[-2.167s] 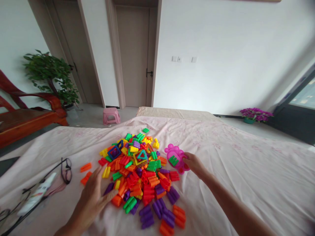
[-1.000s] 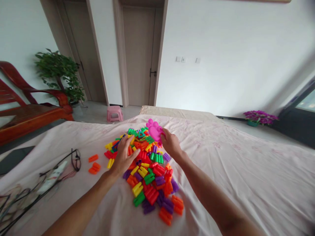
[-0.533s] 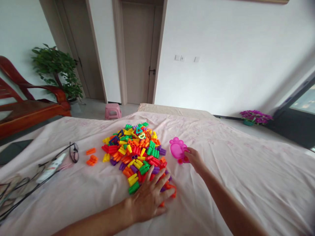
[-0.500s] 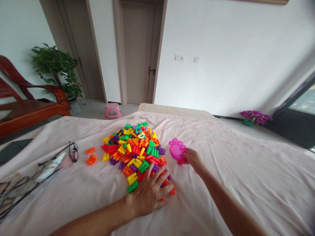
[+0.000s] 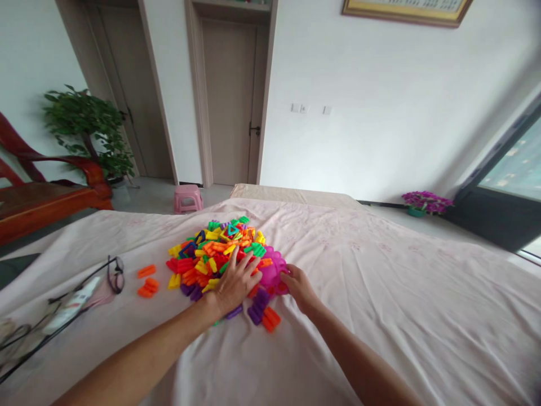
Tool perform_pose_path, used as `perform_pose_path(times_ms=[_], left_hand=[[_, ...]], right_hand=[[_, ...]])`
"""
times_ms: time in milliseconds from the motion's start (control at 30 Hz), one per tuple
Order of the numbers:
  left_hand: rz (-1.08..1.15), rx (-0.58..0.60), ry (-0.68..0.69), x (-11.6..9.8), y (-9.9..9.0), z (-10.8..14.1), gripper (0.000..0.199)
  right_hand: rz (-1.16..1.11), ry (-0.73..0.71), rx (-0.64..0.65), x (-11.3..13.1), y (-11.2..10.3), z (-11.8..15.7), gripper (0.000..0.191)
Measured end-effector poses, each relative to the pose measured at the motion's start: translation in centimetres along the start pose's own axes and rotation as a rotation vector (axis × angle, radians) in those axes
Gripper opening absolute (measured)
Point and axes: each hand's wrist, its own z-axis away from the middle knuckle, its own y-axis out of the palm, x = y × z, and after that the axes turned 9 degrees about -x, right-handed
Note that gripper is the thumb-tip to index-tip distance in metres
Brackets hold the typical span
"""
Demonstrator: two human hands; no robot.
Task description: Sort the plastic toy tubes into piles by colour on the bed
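Observation:
A heap of plastic building blocks [image 5: 198, 270] in red, orange, yellow, green and purple lies on the cloth. My left hand [image 5: 237, 280] rests palm down on the heap's near right side, its fingers spread. In my right hand [image 5: 299, 286] is the rim of a pink paw-shaped plastic tray [image 5: 274, 272], pinched between thumb and fingers. The tray touches the right side of the heap, and some blocks overlap its left edge. Purple blocks [image 5: 258, 307] and an orange block [image 5: 271, 320] lie just in front of the tray.
A pale floral cloth [image 5: 380, 293] covers the surface. At left lie orange blocks [image 5: 147, 287], glasses [image 5: 115, 275], a white tube [image 5: 71, 307] and cables. Beyond stand a pink stool [image 5: 188, 198], a wooden chair [image 5: 54, 194] and potted plants.
My right hand has brought the tray left against the heap. My left hand has moved up and left over the blocks, and some near blocks have shifted. The view has tilted up slightly.

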Motion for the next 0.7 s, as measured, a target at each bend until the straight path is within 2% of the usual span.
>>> perform_pose_path(times_ms=[100,233,333,400,467,567,633,700], left_hand=[[-0.016,0.000,-0.067,3.3,0.1,-0.4,0.022],[-0.020,-0.027,-0.169,7.8,0.1,-0.4,0.026],[0.010,-0.049,-0.242,10.7,0.1,0.0,0.029],[0.053,-0.068,-0.317,12.5,0.0,0.5,0.027],[0.088,-0.101,-0.426,14.2,-0.2,1.5,0.028],[0.094,-0.126,-0.599,16.7,-0.5,4.0,0.032],[0.068,-0.075,-0.724,18.1,-0.3,6.2,0.036],[0.075,-0.004,-0.872,19.2,0.3,8.4,0.050]], right_hand=[[0.044,-0.067,0.016,1.7,2.0,-1.4,0.023],[0.245,-0.240,-0.026,5.0,4.3,-3.7,0.016],[0.341,-0.355,-0.060,7.0,5.0,-5.7,0.017],[0.348,-0.380,-0.094,7.5,4.8,-7.2,0.018],[0.343,-0.354,-0.127,7.0,3.9,-9.0,0.017],[0.352,-0.260,-0.173,4.7,1.7,-11.9,0.019],[0.401,-0.189,-0.224,2.7,0.3,-13.4,0.020],[0.449,-0.131,-0.262,0.7,-0.7,-14.3,0.021]])
